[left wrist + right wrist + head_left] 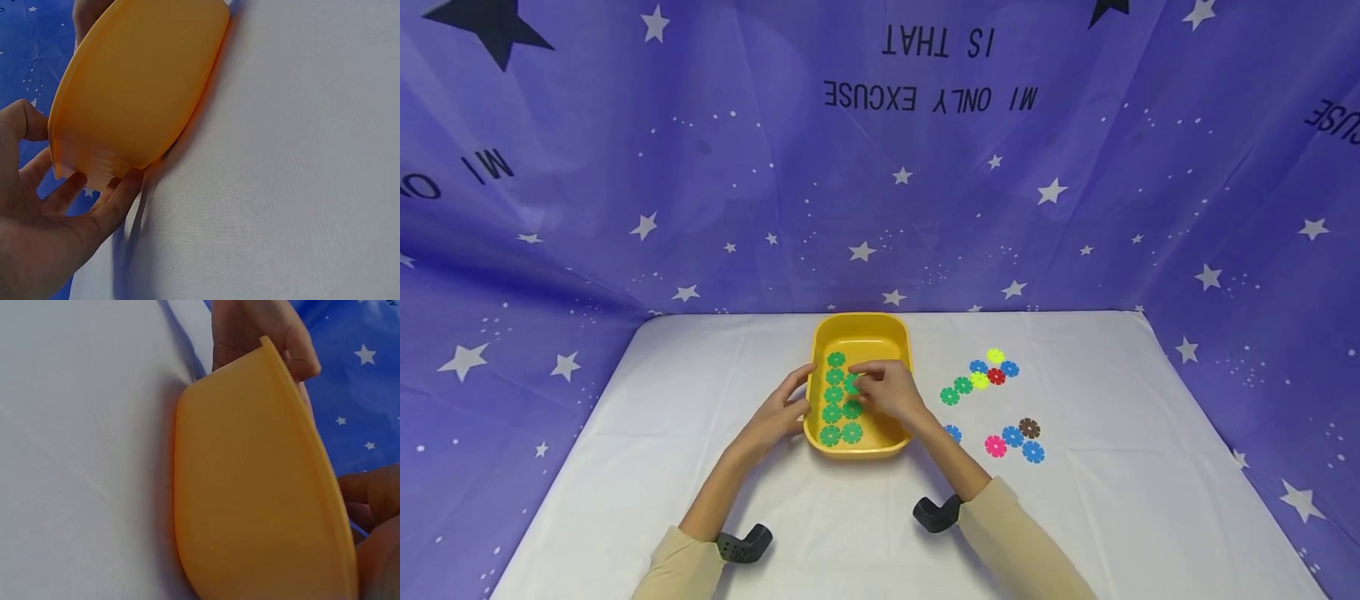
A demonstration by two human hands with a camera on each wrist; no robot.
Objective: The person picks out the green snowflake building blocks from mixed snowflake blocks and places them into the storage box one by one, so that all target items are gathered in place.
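Observation:
A yellow plastic tray (861, 327) with raised walls stands on the table. My left hand (777, 414) holds its left side; in the left wrist view the fingers (128, 187) are spread on the outer wall and one bent digit meets the rim. My right hand (891, 390) reaches inside the tray, its fingertips pinching a green snowflake-shaped disc (850, 384) close to the floor, partly hidden by the fingers. Several green notched discs (832, 394) lie in a column along the left, with a shorter column of discs (852, 432) beside it. The right wrist view shows mostly the tray's outer wall (250, 487).
Right of the tray, a group of coloured discs (978, 380) lies on the white cloth (1135, 475). Nearer sits a second group with blue, pink and brown discs (1012, 436); one blue disc (953, 433) is partly behind the right forearm. A purple star-printed curtain (880, 208) surrounds the table.

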